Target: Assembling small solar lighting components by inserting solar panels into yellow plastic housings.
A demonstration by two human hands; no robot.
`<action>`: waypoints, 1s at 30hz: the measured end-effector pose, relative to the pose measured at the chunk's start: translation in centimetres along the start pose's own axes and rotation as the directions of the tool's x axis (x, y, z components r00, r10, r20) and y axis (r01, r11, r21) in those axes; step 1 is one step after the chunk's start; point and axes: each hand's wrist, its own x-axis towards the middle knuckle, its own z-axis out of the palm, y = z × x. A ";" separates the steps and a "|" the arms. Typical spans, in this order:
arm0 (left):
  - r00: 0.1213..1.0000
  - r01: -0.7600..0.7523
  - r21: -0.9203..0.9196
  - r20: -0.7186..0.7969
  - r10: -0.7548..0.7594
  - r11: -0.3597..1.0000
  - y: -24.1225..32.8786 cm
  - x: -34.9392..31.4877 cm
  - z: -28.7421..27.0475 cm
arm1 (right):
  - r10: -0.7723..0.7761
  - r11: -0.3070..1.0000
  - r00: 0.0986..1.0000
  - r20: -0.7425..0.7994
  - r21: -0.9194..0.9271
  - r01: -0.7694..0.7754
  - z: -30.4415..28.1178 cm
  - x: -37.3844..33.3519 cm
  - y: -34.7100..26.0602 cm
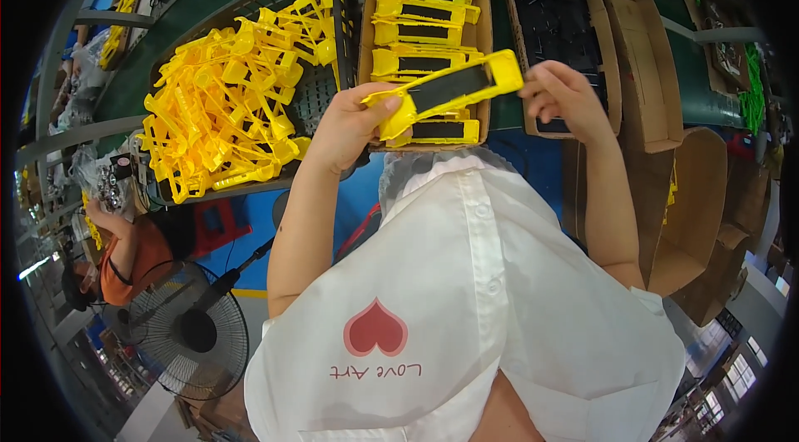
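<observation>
My left hand [354, 121] grips the left end of a yellow plastic frame [504, 72], thumb on top, and holds it tilted with its right end higher. A dark rectangular panel [449, 89] shows in the frame's opening. Just beyond that right end is my right hand [564, 99], its fingers loosely curled and apart, with nothing visible in them. Below the held frame, a cardboard box [366, 34] contains a column of similar yellow frames [420, 11] with dark middles. To the right, another cardboard box [614, 84] holds a pile of flat black pieces [558, 13].
A dark plastic crate [337, 17] heaped with yellow parts [225, 101] stands on the left. More cardboard boxes [645, 67] line the right side. Lower left are a standing fan [198, 331], a red stool [218, 224] and a person in orange [137, 259].
</observation>
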 end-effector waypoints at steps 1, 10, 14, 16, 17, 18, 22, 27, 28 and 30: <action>0.999 0.007 0.025 0.033 -0.007 1.000 -0.3 -0.1 0.5 | 0.087 0.993 0.990 0.109 0.069 -0.095 1.6 0.1 -0.5; 0.994 -0.108 -0.015 0.008 0.108 0.994 -1.5 -0.5 1.1 | -0.046 0.997 0.998 0.044 0.066 0.043 2.6 1.2 1.6; 0.986 -0.142 -0.054 -0.096 0.136 0.988 -0.7 -0.9 -2.2 | 0.051 0.970 0.999 -0.006 0.237 -0.048 -3.1 0.5 3.1; 0.983 -0.072 0.180 -0.151 0.100 0.981 -1.2 -1.1 -1.4 | 0.016 0.976 0.978 0.206 0.208 -0.060 -0.3 -1.5 1.5; 0.989 -0.048 0.224 -0.127 0.078 0.973 -1.8 -1.0 -1.1 | -0.042 0.989 0.966 0.254 0.145 0.004 1.3 -1.9 0.9; 0.993 -0.031 0.268 -0.104 0.061 0.963 -2.2 -0.5 -0.9 | -0.023 1.000 0.970 0.241 0.017 0.020 2.7 -2.0 0.1; 1.000 -0.011 0.235 -0.019 0.016 0.972 -2.2 -0.5 -0.1 | 0.043 0.987 0.973 0.227 -0.164 -0.005 5.7 -1.4 -1.5; 1.000 -0.024 0.138 -0.014 0.026 0.990 -2.7 -0.4 -0.5 | 0.123 0.939 0.983 0.139 -0.337 -0.070 6.4 -1.2 -0.8; 1.000 -0.025 0.095 -0.012 0.027 0.995 -2.8 -0.3 -0.5 | 0.122 0.938 0.982 0.141 -0.340 -0.068 6.7 -1.1 -0.9; 1.000 -0.015 0.067 -0.011 0.015 0.998 -2.8 -0.2 -0.3 | 0.164 0.911 0.981 0.104 -0.397 -0.110 7.3 -1.2 -0.9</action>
